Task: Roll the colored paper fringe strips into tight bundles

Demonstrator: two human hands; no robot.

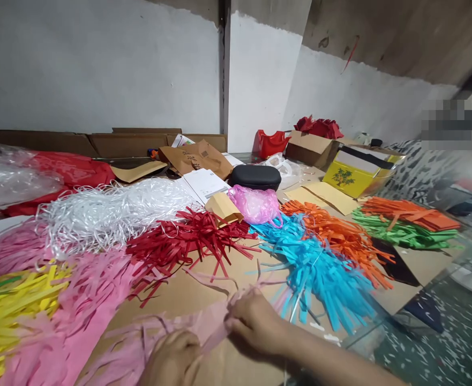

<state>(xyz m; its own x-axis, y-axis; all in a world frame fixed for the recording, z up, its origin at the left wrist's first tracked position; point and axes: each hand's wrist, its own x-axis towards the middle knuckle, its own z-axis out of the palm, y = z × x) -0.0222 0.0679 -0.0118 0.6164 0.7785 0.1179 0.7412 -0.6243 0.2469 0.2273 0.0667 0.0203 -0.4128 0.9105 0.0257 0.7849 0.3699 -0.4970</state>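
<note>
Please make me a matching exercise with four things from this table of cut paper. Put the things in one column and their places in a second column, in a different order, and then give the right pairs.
Things
1. pink fringed paper
2. blue paper strips
3. white strips
4. black case

Places
A. behind the pink plastic bag
B. between the red strips and the orange strips
C. held by the left hand and the right hand
D. at the left, behind the red strips

Pairs: 1-C, 2-B, 3-D, 4-A
</note>
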